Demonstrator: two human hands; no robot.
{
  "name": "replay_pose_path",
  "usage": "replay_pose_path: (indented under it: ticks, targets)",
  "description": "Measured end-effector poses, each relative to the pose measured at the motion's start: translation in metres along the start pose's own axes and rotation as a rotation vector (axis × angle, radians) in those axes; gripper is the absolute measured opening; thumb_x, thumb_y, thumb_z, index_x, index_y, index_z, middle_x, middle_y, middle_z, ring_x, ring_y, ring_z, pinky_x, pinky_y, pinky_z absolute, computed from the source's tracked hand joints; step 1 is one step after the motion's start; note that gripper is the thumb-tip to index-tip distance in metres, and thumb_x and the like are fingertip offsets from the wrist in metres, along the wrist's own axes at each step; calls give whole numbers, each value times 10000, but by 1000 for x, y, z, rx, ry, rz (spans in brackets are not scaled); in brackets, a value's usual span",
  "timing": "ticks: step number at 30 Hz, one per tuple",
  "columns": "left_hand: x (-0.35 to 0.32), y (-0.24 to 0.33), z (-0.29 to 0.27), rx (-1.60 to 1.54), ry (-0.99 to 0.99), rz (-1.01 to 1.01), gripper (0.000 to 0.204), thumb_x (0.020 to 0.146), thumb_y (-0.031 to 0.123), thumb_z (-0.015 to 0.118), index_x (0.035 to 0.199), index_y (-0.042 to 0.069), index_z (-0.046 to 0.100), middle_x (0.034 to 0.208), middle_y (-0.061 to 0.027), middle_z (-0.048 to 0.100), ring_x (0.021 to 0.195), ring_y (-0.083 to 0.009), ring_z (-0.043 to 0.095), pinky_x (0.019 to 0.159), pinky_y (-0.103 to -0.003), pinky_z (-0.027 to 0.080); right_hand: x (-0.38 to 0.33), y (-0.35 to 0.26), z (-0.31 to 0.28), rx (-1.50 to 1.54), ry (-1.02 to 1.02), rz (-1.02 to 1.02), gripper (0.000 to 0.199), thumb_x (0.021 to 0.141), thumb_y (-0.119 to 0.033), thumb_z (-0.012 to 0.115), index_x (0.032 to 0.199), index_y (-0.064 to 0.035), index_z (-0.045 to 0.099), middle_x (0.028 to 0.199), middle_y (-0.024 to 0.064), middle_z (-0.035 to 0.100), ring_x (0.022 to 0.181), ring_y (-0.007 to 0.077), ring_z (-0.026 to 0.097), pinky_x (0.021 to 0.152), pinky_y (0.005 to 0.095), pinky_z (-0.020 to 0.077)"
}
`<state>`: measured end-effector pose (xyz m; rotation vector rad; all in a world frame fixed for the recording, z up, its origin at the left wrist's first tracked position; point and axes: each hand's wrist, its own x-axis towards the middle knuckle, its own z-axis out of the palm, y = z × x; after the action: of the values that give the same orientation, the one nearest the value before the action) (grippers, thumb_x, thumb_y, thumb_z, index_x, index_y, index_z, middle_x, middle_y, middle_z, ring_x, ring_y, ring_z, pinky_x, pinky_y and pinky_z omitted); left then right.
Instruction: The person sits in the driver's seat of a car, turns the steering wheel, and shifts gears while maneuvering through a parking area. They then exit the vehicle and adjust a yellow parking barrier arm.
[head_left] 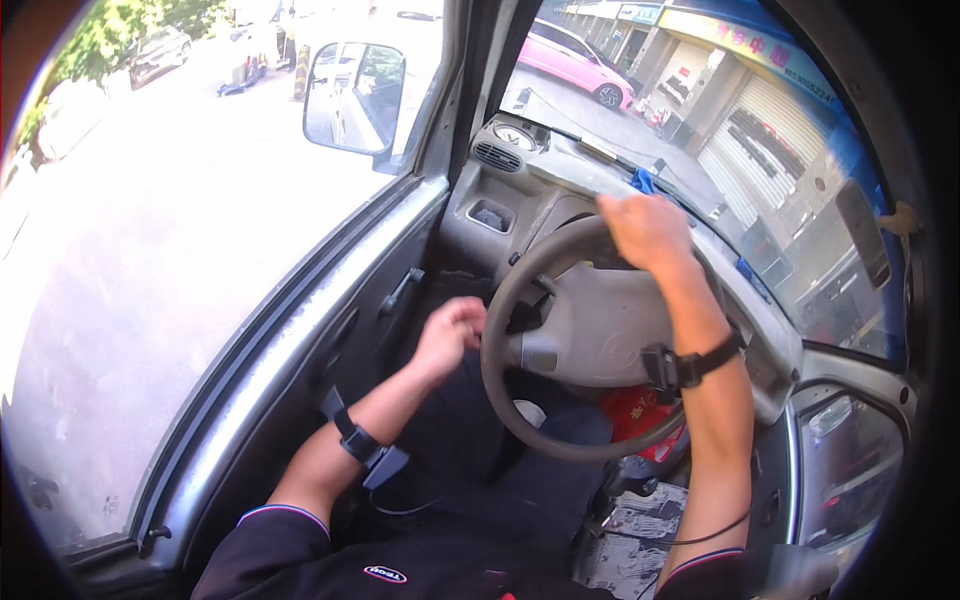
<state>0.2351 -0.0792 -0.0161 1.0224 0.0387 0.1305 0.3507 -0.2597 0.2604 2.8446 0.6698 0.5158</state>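
Right hand (645,230) clasps steering wheel (605,325) at upper rim | left hand (446,338) free, loosely curled, just beside left rim

Daylight bleaches the pavement (190,230) at left; fisheye bends edges into black corners.

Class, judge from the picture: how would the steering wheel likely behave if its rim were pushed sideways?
The steering wheel would probably turn rather than tip, as its round rim circles a broad central pad. It looks stiff, evenly curved, with the right hand at its top. Its smooth-looking surface might feel slightly slippery.
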Motion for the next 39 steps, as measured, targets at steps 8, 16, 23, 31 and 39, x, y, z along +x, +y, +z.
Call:
replay_pose_path:
  ticks: [8, 16, 23, 31, 39]
  targets:
    - [61, 134, 28, 291, -9, 516, 422, 874, 17, 519, 1294, 22, 561, 1210, -65, 623, 1090, -147, 591, 904, -292, 454, -63, -155, 72, -348, -419, -985, 188, 848, -313, 615, 860, -216, 776, 856, -25, 746, 867, 129, 686, 822, 349, 403]
    - [70, 98, 21, 257, -75, 320, 400, 905, 67, 555, 1301, 10, 557, 1211, -85, 630, 1093, -171, 609, 895, -294, 459, -86, -148, 96, -360, -392, -1140, 125, 803, -295, 657, 774, -223, 756, 784, -50, 715, 799, 135, 652, 783, 349, 382]
    - [60, 86, -37, 103, -34, 251, 409, 1008, 149, 452, 1370, -38, 484, 1276, -174, 595, 1179, -276, 591, 1051, -401, 445, -13, -154, 80, -92, -199, -825, 199, 792, -266, 644, 914, -182, 777, 1015, 27, 742, 980, 228, 681, 881, 386, 482]
    - [50, 79, 33, 333, -119, 220, 521, 1040, 368, 458, 1411, 2, 480, 1260, -96, 610, 1166, -182, 562, 945, -319, 390, -26, 57, 10, 301, 22, -39, 581, 966, -519, 428, 1102, -39, 728, 1129, 163, 711, 1123, 305, 653, 954, 409, 492]
    - [112, 123, 158, 1290, -247, 698, 578, 1013, 407, 499, 1392, -29, 492, 1306, -196, 590, 1210, -300, 566, 1039, -377, 402, -134, 140, 60, 705, 251, 502, 563, 1012, -486, 416, 1000, 10, 681, 1082, 279, 664, 1044, 421, 636, 909, 483, 493]
